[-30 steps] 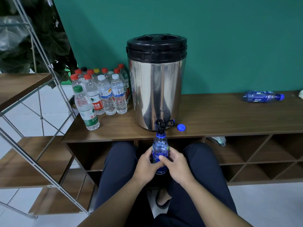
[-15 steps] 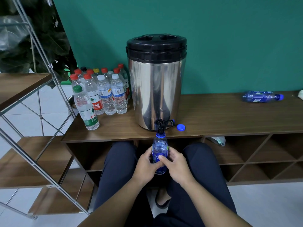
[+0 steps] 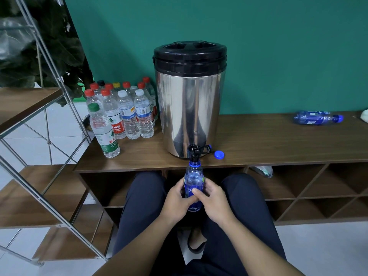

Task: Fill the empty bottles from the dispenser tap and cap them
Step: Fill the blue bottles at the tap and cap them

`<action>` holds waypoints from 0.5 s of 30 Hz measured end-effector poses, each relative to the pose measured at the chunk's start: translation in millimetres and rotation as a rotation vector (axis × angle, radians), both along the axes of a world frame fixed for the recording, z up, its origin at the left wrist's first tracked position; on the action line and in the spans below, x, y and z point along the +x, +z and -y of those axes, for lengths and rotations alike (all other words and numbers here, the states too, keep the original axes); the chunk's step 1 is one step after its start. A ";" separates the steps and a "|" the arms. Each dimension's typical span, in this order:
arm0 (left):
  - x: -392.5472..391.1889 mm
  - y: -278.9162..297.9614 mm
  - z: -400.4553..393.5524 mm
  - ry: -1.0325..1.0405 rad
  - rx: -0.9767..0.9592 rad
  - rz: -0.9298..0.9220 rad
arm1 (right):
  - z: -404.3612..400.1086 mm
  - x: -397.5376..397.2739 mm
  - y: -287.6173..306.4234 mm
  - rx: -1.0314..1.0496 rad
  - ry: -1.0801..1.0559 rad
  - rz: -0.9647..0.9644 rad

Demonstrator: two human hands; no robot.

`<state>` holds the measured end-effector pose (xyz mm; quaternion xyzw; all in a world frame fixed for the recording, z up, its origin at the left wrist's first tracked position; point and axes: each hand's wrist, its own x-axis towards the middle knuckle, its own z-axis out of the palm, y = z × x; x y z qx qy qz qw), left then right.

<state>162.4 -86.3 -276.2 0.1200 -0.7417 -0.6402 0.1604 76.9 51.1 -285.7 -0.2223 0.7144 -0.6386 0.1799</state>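
Bare forearms, no sleeves visible, left hand and right hand bare, no rings, watch or gloves, short plain nails on fingers, dark navy trousers on both legs, dark slipper on one foot

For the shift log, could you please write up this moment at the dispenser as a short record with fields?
bottle in hand: blue bottle, upright, uncapped, mouth under the tap
left hand: grips the bottle
right hand: grips the bottle
loose cap: blue cap on the countertop, right of the tap
dispenser: steel, black lid
other bottles: capped cluster left of dispenser; blue bottle lying on its side far right
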 end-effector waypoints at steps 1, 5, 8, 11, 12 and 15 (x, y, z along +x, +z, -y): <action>-0.1 0.3 -0.1 0.002 -0.001 -0.002 | 0.2 0.0 0.5 -0.001 -0.003 -0.001; 0.4 1.1 0.0 0.000 -0.006 -0.003 | 0.1 0.0 1.0 -0.002 -0.005 -0.004; 0.7 1.2 0.0 0.004 -0.006 -0.004 | -0.3 0.1 1.1 0.000 -0.004 -0.007; 0.0 -0.1 -0.2 0.007 -0.002 -0.005 | 0.1 0.2 1.5 -0.007 -0.009 -0.001; 0.0 -0.3 -0.2 0.007 0.000 -0.003 | 0.3 0.2 1.5 -0.007 -0.009 -0.001; 0.1 -0.7 0.0 0.004 0.000 -0.001 | 0.1 0.4 1.3 -0.007 -0.007 0.000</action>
